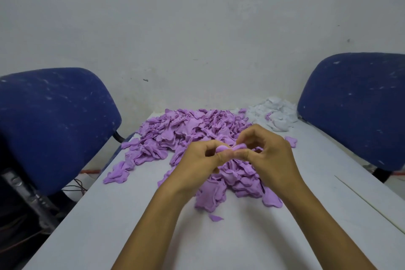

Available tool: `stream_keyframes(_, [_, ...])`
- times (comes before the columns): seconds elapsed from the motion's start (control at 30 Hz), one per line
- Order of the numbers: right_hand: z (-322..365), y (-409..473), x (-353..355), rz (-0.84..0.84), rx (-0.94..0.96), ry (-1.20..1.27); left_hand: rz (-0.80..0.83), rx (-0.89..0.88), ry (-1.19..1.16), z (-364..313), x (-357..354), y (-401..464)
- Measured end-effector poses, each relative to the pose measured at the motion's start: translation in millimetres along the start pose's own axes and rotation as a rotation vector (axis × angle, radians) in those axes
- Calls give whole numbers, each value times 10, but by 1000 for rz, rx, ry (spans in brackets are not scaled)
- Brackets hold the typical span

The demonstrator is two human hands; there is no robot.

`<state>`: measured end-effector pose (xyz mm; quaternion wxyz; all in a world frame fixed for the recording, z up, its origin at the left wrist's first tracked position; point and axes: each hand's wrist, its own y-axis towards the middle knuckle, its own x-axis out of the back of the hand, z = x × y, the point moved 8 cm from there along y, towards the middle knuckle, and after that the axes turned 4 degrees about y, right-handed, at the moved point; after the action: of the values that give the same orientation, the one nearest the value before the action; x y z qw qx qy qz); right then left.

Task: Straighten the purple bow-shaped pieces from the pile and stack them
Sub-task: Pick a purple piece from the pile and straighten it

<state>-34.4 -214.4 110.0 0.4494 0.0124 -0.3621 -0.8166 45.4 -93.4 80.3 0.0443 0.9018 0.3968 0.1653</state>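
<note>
Purple bow piece [228,148], prob. soft & light, being pinched w/ both hands' fingers [221,155], pile [186,131] at 12 o'clock.

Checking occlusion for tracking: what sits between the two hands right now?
In the head view, one purple bow-shaped fabric piece spans the gap, pinched by the left hand and the right hand, held above the purple pile.
</note>
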Motion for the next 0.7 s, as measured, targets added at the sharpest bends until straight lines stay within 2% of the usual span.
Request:
stream_keyframes(0.13, [-31, -12, -64, 50, -20, -4, 99, 102, -78, 120, -31, -34])
stream_keyframes(0.27, [-26, -13, -84, 69, -11, -48, 116, 121, -76, 160, -55, -61])
stream_keyframes(0.5, [-12, -27, -132, 113, 28, -115, 278, 209, -204, 175, -160, -107])
stream_keyframes(0.7, [-58, 3, -88, 25, -15, -81, 140, 259, -554, 186, -196, -28])
